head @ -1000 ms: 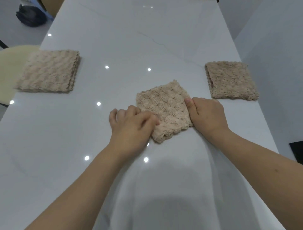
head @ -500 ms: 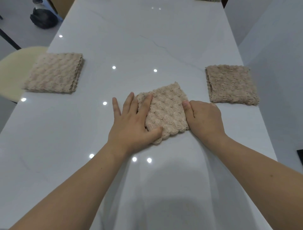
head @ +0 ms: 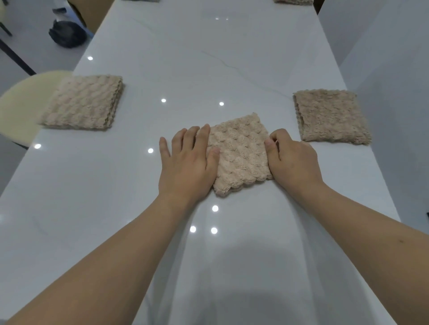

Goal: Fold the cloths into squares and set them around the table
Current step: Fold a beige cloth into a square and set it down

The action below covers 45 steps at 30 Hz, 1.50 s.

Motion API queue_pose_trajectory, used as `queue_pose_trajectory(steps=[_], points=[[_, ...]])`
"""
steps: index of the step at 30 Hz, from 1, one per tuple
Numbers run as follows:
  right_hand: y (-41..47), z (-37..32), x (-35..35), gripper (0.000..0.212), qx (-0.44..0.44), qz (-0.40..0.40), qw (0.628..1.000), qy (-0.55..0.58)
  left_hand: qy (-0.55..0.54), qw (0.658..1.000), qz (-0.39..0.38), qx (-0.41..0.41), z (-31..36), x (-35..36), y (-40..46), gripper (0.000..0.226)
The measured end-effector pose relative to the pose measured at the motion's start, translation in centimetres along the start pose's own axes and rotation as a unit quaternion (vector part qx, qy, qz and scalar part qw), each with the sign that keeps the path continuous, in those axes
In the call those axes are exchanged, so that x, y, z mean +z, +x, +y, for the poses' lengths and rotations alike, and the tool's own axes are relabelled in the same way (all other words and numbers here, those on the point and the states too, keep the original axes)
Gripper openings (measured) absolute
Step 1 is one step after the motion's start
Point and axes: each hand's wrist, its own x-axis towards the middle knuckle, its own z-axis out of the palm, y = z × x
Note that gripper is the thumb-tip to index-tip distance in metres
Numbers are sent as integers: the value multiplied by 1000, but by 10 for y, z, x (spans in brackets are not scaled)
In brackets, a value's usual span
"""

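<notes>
A beige textured cloth (head: 241,153) lies folded into a rough square on the white table (head: 209,58), in the middle in front of me. My left hand (head: 188,164) lies flat on its left edge with straight fingers, partly on the table. My right hand (head: 292,160) rests against its right edge with curled fingers and the thumb at the cloth's side. Two more folded cloths lie flat: one at the left edge (head: 83,102), one at the right edge (head: 332,116).
A cream round chair seat (head: 21,102) stands beside the table's left edge. A dark bag (head: 67,34) lies on the floor at the far left. Parts of further cloths (head: 292,1) show at the table's far end.
My left hand went from curled at the cloth's near-left corner to flat with straight fingers, then slid left to the cloth's left edge. The right hand stayed at the right edge.
</notes>
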Motion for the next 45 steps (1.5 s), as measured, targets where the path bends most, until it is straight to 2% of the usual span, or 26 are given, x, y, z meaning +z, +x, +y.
queue_pose_trajectory(steps=[6,9,12,18,27,35,45], points=[[-24,-10,1,30,54,9,998,14,-31,999,-20,13,0,-1,0,48],[-58,-16,-2,30,79,18,997,4,-63,995,-51,65,-4,-7,-10,49],[-88,-21,-9,27,88,-3,996,12,-69,988,-82,109,-11,-13,-35,55],[-142,-28,-28,28,89,-44,994,43,-66,984,-96,135,-16,-23,-87,61],[-188,-38,-36,25,108,-25,991,76,-40,975,-146,163,-21,-34,-133,93],[-196,-40,-36,25,139,-15,984,109,-48,978,-129,158,-20,-38,-148,94],[-204,-43,-35,24,124,-3,988,92,-47,981,-109,152,-19,-38,-156,90]])
